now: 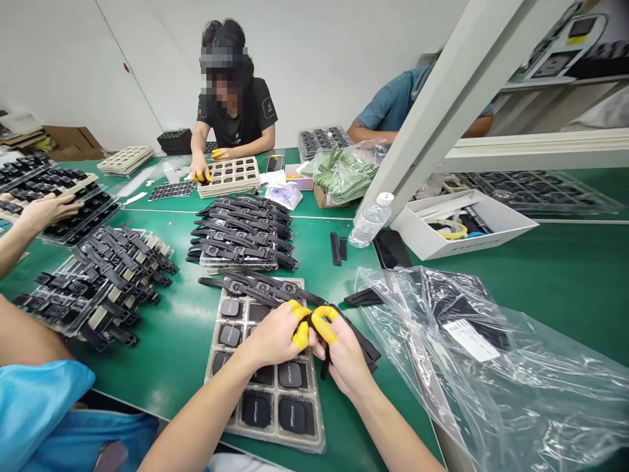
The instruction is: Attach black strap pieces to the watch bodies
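My left hand (280, 335) and my right hand (344, 351), with yellow finger cots on some fingertips, meet over the right edge of a tray (317, 419). Both are closed, pinching a black watch strap (325, 366) whose end hangs below the right hand; fingers hide most of it, and I cannot tell whether a watch body is attached. Square black watch bodies (256, 410) sit in the tray's pockets. Across its far end lie watches with straps fitted (263, 287). More black straps (361, 341) lie to the right, partly behind my right hand.
Stacked trays of strapped watches (240, 229) stand ahead, with another stack (113, 282) at left. A water bottle (371, 219), phone (393, 249), white box (462, 226) and clear plastic bag (511, 367) occupy the right. Co-workers sit opposite and at left; a slanted white post (437, 98) rises at right.
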`<state>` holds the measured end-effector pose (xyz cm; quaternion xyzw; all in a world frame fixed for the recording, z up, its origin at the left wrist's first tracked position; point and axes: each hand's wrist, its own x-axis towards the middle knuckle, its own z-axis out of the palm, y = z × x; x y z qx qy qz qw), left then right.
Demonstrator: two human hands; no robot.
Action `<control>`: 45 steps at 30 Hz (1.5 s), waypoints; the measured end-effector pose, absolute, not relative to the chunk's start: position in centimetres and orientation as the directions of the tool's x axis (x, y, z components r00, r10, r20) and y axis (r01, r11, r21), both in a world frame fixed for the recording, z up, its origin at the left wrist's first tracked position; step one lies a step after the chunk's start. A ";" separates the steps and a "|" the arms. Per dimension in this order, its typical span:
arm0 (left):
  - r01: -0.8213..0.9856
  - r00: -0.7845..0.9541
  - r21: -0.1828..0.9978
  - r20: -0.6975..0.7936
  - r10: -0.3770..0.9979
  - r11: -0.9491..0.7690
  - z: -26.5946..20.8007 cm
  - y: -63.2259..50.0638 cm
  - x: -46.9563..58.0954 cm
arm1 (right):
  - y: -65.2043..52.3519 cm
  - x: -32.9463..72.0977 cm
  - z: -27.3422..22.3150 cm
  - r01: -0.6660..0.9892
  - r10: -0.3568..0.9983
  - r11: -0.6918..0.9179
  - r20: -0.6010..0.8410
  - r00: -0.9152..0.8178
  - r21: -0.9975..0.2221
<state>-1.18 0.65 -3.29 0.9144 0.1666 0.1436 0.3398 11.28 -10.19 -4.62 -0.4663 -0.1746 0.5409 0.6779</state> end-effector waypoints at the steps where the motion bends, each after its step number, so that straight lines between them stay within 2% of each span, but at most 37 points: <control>1: 0.199 0.903 0.687 0.149 0.404 -0.699 -3.4 0.7 -1.2 | -10.2 11.3 -4.6 -0.555 0.899 -0.019 -0.257 0.353 -0.831; 6: 0.112 0.884 0.821 0.175 0.434 -0.559 -3.6 0.9 -1.5 | -10.3 11.4 -4.7 -0.572 0.904 0.011 -0.236 0.356 -0.820; 11: 0.048 0.702 0.953 0.181 0.689 -0.300 -3.8 0.8 -0.8 | -10.3 11.4 -5.0 -0.565 0.930 -0.025 -0.226 0.290 -0.825; 13: -0.046 0.632 0.982 0.172 0.755 -0.185 -3.9 0.5 -0.4 | -10.4 11.3 -5.0 -0.571 0.954 -0.102 -0.242 0.175 -0.815; 17: -0.187 0.554 0.978 0.031 0.832 0.088 -3.7 0.4 -0.2 | -10.7 11.8 -4.7 -0.587 0.938 -0.309 -0.343 -0.056 -0.748; 20: -0.288 0.344 0.951 -0.005 0.939 0.111 -3.1 1.9 -0.5 | -10.8 12.8 -4.4 -0.496 0.891 -0.440 -0.435 -0.133 -0.749; 23: -0.338 0.170 0.934 -0.059 0.984 0.115 -2.7 3.5 -0.9 | -10.9 13.6 -4.2 -0.431 0.897 -0.419 -0.439 -0.056 -0.799; 25: -0.280 0.245 0.939 -0.132 0.960 0.200 -3.0 3.6 -0.9 | -11.0 13.7 -4.1 -0.435 0.923 -0.311 -0.378 0.076 -0.845; 27: -0.140 0.449 0.955 -0.175 0.876 0.263 -3.7 2.8 -0.7 | -11.2 13.4 -4.0 -0.445 0.922 -0.234 -0.342 0.180 -0.865; 28: -0.052 0.546 0.974 -0.158 0.823 0.222 -4.0 2.2 -0.5 | -11.3 13.2 -4.0 -0.451 0.917 -0.228 -0.346 0.199 -0.863; 30: 0.087 0.691 0.995 -0.029 0.722 -0.044 -4.5 1.2 -0.3 | -11.5 12.8 -4.0 -0.455 0.907 -0.252 -0.373 0.198 -0.854; 32: 0.154 0.800 0.923 0.093 0.593 -0.352 -4.6 0.4 -0.3 | -11.7 12.4 -4.0 -0.450 0.901 -0.281 -0.395 0.180 -0.848; 34: 0.189 0.866 0.828 0.113 0.487 -0.528 -4.2 0.2 -0.5 | -11.9 12.1 -4.1 -0.443 0.899 -0.297 -0.404 0.169 -0.846; 40: 0.251 0.926 0.728 0.011 0.377 -0.638 -3.0 0.5 -1.0 | -12.0 11.7 -3.6 -0.501 0.895 -0.310 -0.426 0.134 -0.808; 45: 0.311 0.890 0.744 -0.009 0.456 -0.592 -2.9 0.4 -0.9 | -11.5 11.6 -4.0 -0.609 0.894 -0.257 -0.424 0.145 -0.750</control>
